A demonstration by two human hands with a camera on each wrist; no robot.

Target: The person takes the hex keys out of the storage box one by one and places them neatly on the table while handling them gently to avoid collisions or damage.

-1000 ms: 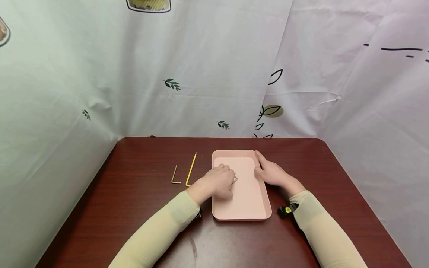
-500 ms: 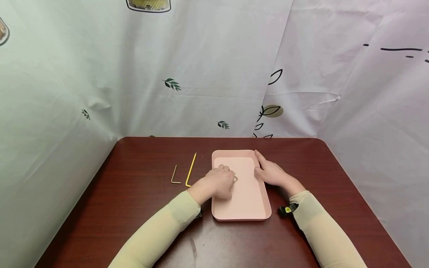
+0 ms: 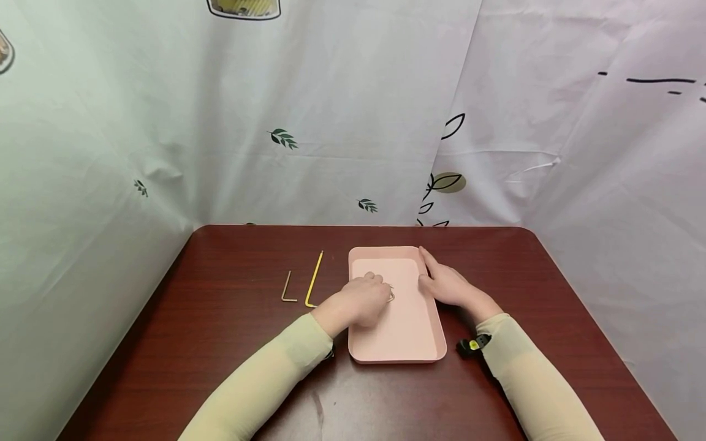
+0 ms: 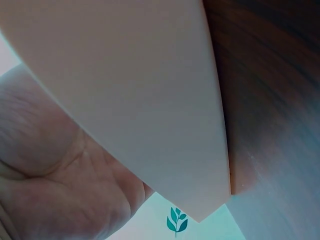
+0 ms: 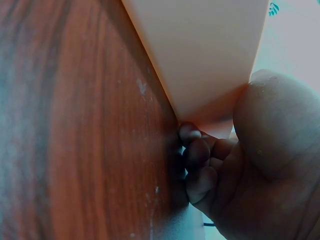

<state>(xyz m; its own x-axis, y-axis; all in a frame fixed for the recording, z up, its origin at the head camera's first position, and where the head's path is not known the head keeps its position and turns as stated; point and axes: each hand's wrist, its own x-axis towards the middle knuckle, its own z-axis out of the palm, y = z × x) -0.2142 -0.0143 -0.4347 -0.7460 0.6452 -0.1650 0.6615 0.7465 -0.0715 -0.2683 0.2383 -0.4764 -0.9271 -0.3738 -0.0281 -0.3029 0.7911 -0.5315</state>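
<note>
A pink tray (image 3: pixel 410 334) on a reddish-brown table (image 3: pixel 165 324) is gripped at its far right rim by the right hand (image 3: pixel 448 285), thumb over the edge, while the left hand (image 3: pixel 365 300) is held curled above its floor beside a small bent metal piece (image 3: pixel 392 296), fingertips hidden and any grip impossible to tell; a yellow hex key (image 3: pixel 314 279) and a bronze-coloured one are seen lying left of it

left sleeve (image 3: pixel 256 383): pale yellow, plain, wrist-length
right sleeve (image 3: pixel 537 376): matching pale yellow, wrist-length
right wrist camera (image 3: pixel 467 348): black housing, bright yellow-green spot
left wrist camera (image 3: pixel 330 353): dark edge, mostly hidden
</note>
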